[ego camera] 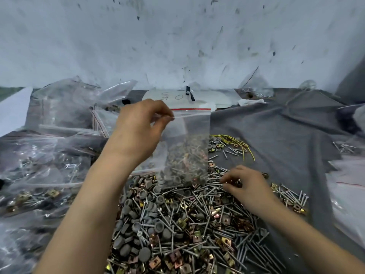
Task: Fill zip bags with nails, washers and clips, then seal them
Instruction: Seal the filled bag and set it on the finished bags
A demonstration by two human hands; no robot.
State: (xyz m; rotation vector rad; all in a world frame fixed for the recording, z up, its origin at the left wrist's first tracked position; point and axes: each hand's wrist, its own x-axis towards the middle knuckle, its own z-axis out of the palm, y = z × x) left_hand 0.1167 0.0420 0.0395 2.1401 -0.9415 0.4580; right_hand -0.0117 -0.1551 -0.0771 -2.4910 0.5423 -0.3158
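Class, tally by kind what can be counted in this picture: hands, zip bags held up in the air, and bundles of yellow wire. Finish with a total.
Hands: 2 (left hand pinching the bag's top, right hand pinching clips at the pile)
Zip bag held up: 1
Yellow wire bundle: 1
Total: 4

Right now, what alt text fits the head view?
The left hand pinches a part-filled zip bag by its top, while the right hand picks from a pile of nails, washers and clips on grey cloth.
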